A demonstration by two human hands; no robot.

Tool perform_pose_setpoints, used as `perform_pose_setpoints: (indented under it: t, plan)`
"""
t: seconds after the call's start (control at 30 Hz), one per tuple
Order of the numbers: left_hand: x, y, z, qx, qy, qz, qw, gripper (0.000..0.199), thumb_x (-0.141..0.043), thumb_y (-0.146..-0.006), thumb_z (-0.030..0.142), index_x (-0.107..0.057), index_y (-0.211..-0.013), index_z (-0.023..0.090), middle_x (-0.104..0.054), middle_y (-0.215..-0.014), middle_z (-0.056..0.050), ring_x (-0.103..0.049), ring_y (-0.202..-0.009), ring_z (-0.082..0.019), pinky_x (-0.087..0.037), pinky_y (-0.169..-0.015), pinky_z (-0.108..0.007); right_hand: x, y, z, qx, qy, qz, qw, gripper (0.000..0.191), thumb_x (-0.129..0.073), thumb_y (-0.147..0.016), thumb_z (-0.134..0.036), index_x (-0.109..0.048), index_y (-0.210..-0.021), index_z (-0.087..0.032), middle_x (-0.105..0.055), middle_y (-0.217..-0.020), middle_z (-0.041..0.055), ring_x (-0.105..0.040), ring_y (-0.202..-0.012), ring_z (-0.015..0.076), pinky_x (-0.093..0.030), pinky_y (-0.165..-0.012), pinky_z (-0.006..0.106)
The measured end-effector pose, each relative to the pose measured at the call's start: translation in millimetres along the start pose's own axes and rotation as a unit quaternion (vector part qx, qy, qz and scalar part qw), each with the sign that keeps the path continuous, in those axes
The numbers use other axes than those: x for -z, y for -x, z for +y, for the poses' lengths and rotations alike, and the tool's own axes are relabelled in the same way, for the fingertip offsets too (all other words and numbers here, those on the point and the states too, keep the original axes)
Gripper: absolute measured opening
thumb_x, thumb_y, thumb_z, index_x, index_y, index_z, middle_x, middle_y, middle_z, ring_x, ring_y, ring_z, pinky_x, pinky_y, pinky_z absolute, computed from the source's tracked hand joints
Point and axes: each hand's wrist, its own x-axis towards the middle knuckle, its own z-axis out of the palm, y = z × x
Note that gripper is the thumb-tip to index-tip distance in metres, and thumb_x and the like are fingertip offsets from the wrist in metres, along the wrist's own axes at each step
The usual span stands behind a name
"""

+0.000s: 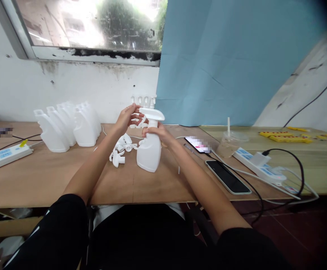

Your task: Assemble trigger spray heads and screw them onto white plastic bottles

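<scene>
A white spray bottle (149,153) stands upright on the brown table in front of me, with a white trigger spray head (152,113) on its neck. My right hand (163,134) is wrapped round the bottle's neck, just under the head. At the nozzle end, the fingers of my left hand (129,117) close on the spray head; its exact contact is partly hidden. Several loose white trigger sprayers (118,158) lie in a pile left of the bottle. Behind my hands, several more white spray tops (145,100) stand against the wall.
Several white bottles without tops (55,133) stand at the back left. Power strips (7,156) lie at both sides. Rightward are a lit phone (197,144), a dark phone (227,176), a drink cup with straw (226,144), cables and yellow packets (285,137).
</scene>
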Motion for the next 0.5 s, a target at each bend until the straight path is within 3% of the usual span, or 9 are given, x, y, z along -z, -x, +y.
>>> perform_pose_setpoints:
  t: [0.07,0.13,0.23,0.33,0.4,0.5]
  plan:
    - [7.1,-1.7,-6.8,0.057,-0.054,-0.002,0.997,0.036,-0.065,-0.079,0.051,-0.06,-0.089,0.017,-0.062,-0.075,-0.003,-0.062,-0.063,-0.012,-0.047,-0.049,-0.02,0.9,-0.2,-0.7,-0.014,0.006,-0.013,1.0,0.03,-0.064,-0.068,-0.023,-0.059,-0.097,-0.015,-0.065,-0.063,0.0008,-0.054,-0.054,0.0133,-0.047,-0.05,0.024]
    - [13.3,0.3,-8.5,0.093,-0.122,-0.064,0.986,0.027,-0.071,-0.074,0.04,-0.062,-0.084,0.016,-0.064,-0.075,-0.003,-0.062,-0.064,-0.013,-0.048,-0.051,-0.021,0.9,-0.4,-1.0,-0.017,0.007,-0.024,1.0,0.023,-0.061,-0.068,-0.022,-0.059,-0.09,-0.015,-0.063,-0.061,0.0012,-0.054,-0.053,0.0136,-0.046,-0.05,0.025]
    - [17.6,8.2,-1.6,0.12,-0.184,-0.283,0.934,0.025,-0.077,-0.061,0.026,-0.065,-0.081,0.018,-0.069,-0.08,-0.006,-0.065,-0.067,-0.017,-0.051,-0.055,-0.025,-0.7,-0.5,-1.2,-0.003,-0.011,-0.029,1.0,0.02,-0.06,-0.067,-0.021,-0.057,-0.086,-0.015,-0.063,-0.065,0.0015,-0.056,-0.055,0.0137,-0.048,-0.053,0.026]
    - [13.3,15.6,8.0,0.147,-0.242,-0.498,0.82,0.032,-0.079,-0.055,0.024,-0.067,-0.085,0.022,-0.07,-0.078,-0.003,-0.063,-0.065,-0.019,-0.051,-0.055,-0.028,-3.1,-0.1,-1.1,0.011,-0.023,-0.026,0.999,0.029,-0.061,-0.065,-0.018,-0.057,-0.093,-0.016,-0.063,-0.072,0.0001,-0.055,-0.055,0.0124,-0.049,-0.057,0.028]
    - [6.6,17.9,10.6,0.159,-0.316,-0.542,0.762,0.03,-0.077,-0.057,0.031,-0.065,-0.084,0.022,-0.067,-0.075,0.0,-0.061,-0.065,-0.018,-0.049,-0.058,-0.027,-4.4,0.2,-0.5,0.003,-0.022,-0.025,0.999,0.023,-0.06,-0.066,-0.018,-0.057,-0.089,-0.016,-0.061,-0.067,-0.0004,-0.054,-0.054,0.0121,-0.049,-0.056,0.028]
    - [-2.8,17.6,8.4,0.144,-0.423,-0.509,0.736,0.029,-0.075,-0.061,0.038,-0.06,-0.076,0.018,-0.061,-0.072,0.0,-0.057,-0.068,-0.017,-0.046,-0.065,-0.028,-4.6,0.5,0.6,0.0,-0.015,-0.013,1.0,0.015,-0.06,-0.069,-0.02,-0.057,-0.083,-0.015,-0.059,-0.063,-0.0005,-0.053,-0.054,0.0123,-0.048,-0.055,0.027]
